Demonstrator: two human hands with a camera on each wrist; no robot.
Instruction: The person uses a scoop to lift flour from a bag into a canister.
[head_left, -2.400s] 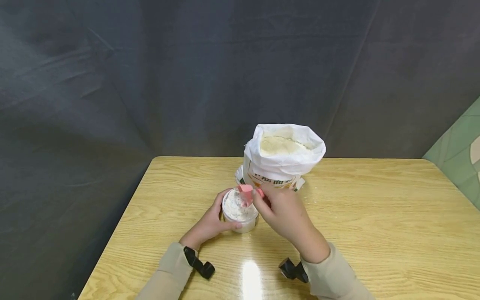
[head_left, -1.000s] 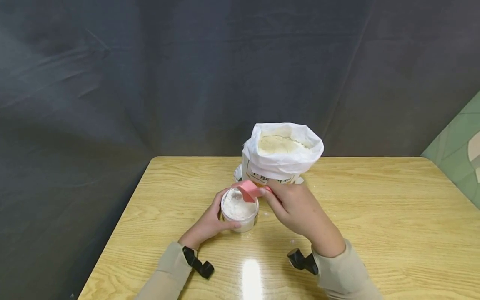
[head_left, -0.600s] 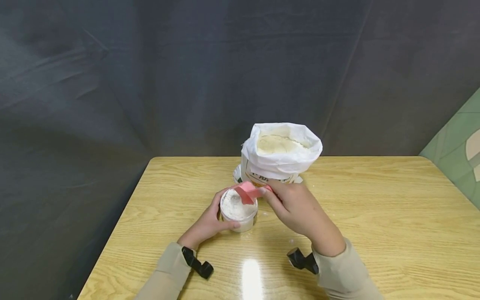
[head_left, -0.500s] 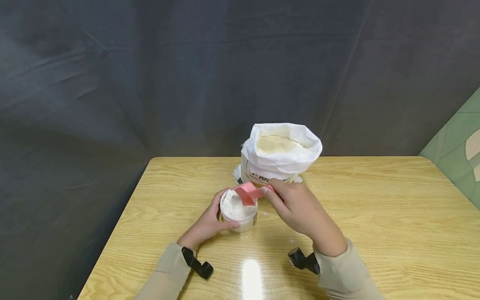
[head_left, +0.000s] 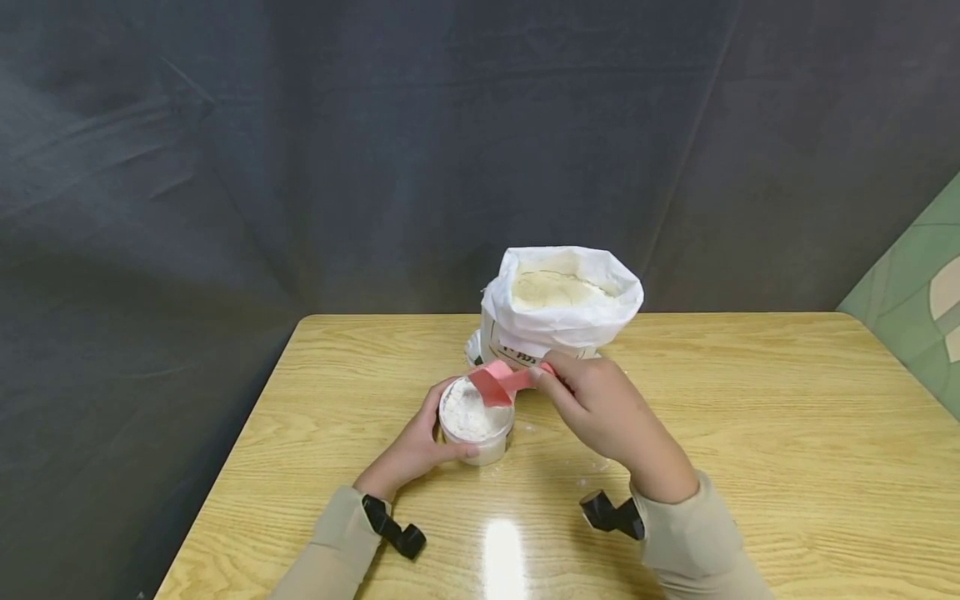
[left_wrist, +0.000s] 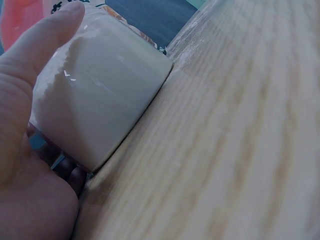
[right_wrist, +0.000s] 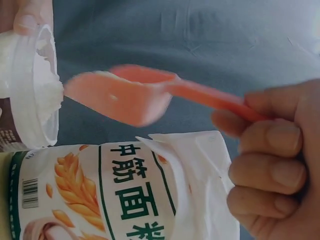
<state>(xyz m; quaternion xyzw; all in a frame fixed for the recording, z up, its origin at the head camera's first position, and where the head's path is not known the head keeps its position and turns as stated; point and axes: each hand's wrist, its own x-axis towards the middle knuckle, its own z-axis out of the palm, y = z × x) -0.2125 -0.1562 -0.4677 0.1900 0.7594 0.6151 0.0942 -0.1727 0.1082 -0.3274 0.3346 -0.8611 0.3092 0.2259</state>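
Observation:
My left hand (head_left: 420, 446) holds a clear round plastic tub (head_left: 491, 451) from its left side, thumb at the front. White flour (head_left: 467, 414) fills the tub nearly to its rim. In the left wrist view the tub's base (left_wrist: 117, 145) sits on the table. My right hand (head_left: 603, 410) pinches the handle of a pink scoop (head_left: 493, 385), its other fingers curled in. The scoop's bowl overlaps the tub's far right rim in the head view. In the right wrist view a gap separates most of the bowl (right_wrist: 117, 97) from the flour.
Behind the tub stands a white flour bag (head_left: 566, 325), its top rolled down and flour visible inside. Flour specks dot the wooden table (head_left: 750, 433). A dark cloth (head_left: 450, 150) hangs behind, and a green patterned surface (head_left: 918, 275) borders the right.
My right hand has shifted right and slightly back, and the scoop's bowl has turned from its earlier position low over the flour. My left hand keeps its hold on the tub.

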